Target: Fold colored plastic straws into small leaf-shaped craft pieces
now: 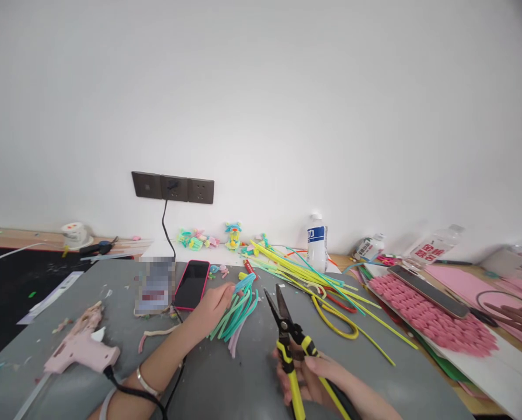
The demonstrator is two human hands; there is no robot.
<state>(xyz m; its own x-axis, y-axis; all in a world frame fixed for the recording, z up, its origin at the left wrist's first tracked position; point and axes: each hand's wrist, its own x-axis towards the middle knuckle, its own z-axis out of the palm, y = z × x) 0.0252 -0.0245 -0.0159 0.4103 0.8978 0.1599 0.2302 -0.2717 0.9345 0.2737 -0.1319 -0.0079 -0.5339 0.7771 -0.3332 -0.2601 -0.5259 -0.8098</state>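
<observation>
My left hand (219, 306) is closed at the top of a bundle of bent teal, blue and lilac pipe cleaners (237, 321), which hang down over the grey work surface. A pale blue piece at its fingertips is partly covered. My right hand (307, 376) is wrapped round the yellow and black handles of a pair of heavy scissors (287, 335). Their dark blades point away from me and stand apart, with nothing between them. Long loose yellow and green pipe cleaners (305, 268) lie just beyond the scissors.
At the left lies a pink glue gun (81, 344) with a black cord. A phone (192, 284) lies behind my left hand. Small finished pipe-cleaner figures (233, 236) and a white bottle (317, 245) stand by the wall. Pink knitted-looking matting (431, 315) lies right, near another person's hand (515, 321).
</observation>
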